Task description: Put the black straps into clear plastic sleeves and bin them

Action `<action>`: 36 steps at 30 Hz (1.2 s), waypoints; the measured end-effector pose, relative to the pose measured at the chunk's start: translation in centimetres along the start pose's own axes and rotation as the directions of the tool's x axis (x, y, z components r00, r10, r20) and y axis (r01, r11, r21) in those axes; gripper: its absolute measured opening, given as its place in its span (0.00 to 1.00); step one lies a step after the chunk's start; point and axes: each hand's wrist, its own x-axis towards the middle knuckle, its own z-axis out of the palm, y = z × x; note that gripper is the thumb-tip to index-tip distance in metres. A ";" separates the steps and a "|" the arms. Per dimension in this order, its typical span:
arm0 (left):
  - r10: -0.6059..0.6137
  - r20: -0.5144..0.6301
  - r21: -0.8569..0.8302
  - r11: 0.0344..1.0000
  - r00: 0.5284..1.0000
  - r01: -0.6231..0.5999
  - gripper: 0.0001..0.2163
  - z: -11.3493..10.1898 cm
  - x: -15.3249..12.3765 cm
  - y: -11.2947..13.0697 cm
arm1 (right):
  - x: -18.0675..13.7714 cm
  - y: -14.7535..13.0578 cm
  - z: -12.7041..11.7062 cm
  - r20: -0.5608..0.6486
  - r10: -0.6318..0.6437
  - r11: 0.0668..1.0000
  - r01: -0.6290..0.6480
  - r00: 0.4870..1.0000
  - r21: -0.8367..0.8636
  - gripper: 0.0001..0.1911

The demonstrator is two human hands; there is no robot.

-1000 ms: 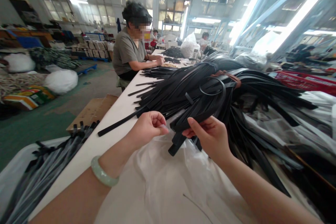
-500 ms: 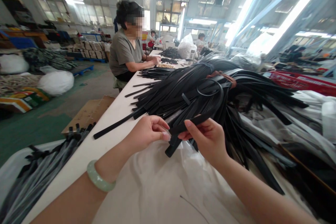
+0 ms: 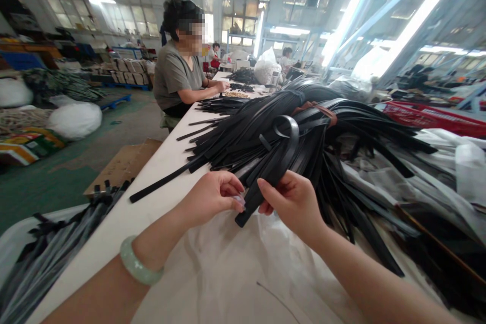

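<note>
My right hand (image 3: 290, 200) is closed, thumb on top, on a flat black strap (image 3: 287, 154) that curls up in a loop above the fingers. That strap's near end points down to the left. Close by it, my left hand (image 3: 216, 192) has thumb and fingers pinched on a small translucent piece (image 3: 240, 199), too small to name. A pale green bangle (image 3: 139, 263) circles the left wrist. Right behind both hands lies a large bundle of black straps (image 3: 243, 131), bound with a brown tie (image 3: 317, 109). Another strap's end (image 3: 240, 218) sticks out below the fingertips.
A white table (image 3: 159, 174) runs away from me, with clear plastic sheeting (image 3: 273, 253) under my hands. A co-worker (image 3: 180, 68) sits at its left side, hands over small parts. A bin of sleeved straps (image 3: 72, 243) and a cardboard box (image 3: 123, 162) stand at left.
My right hand has turned the strap, its end swinging downward and its loop now showing broad side on. The left hand stays close by, still pinched. The view has shifted slightly.
</note>
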 end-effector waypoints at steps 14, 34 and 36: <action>0.030 0.005 0.022 0.999 1.000 -0.030 0.06 -0.1 -0.2 0.2 | 0.0 0.6 0.0 -0.003 0.029 0.999 -0.029 1.000 -0.031 0.14; 0.064 -0.021 -0.097 0.993 0.998 -0.066 0.16 0.9 -0.2 0.3 | 0.3 1.3 0.5 0.186 0.098 0.988 -0.118 0.978 0.103 0.22; 0.097 -0.039 -0.024 0.995 0.995 -0.098 0.15 0.9 -0.3 0.5 | 0.3 1.2 0.3 0.150 0.062 0.988 -0.082 0.987 0.129 0.21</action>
